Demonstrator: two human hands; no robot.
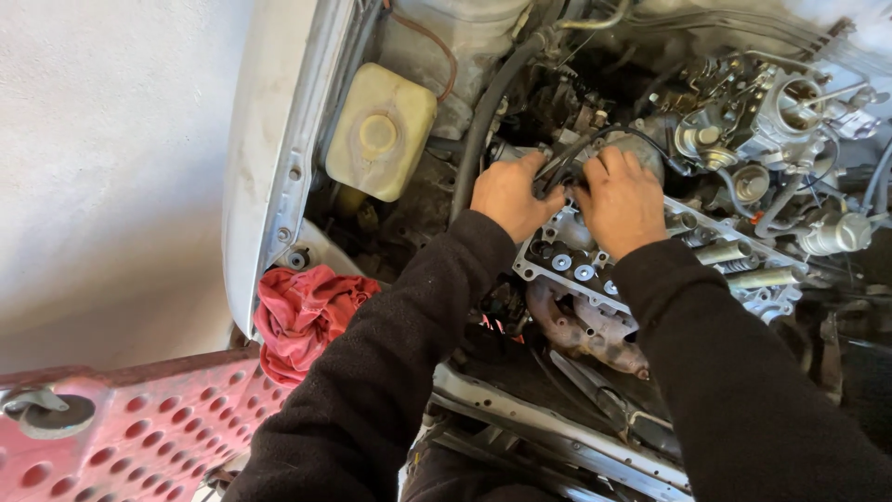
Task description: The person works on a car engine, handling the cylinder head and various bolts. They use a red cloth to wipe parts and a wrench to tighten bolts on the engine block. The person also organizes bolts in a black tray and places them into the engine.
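Observation:
I lean over an open engine bay in black sleeves. My left hand [507, 195] and my right hand [621, 199] sit side by side at the end of the bare cylinder head [583, 262]. Both close on a bundle of black cables [563, 164] that runs between them and off to the right. The fingertips of both hands are hidden behind the cables and a grey metal part [636, 147]. Below the hands the rusty exhaust manifold [587, 333] shows.
A yellowed plastic reservoir [381, 130] stands left of my hands, beside a thick black hose [479, 130]. The carburettor [786, 113] is at the upper right. A red rag [303, 312] lies on the white fender [266, 158]. A red perforated creeper board [139, 435] lies at lower left.

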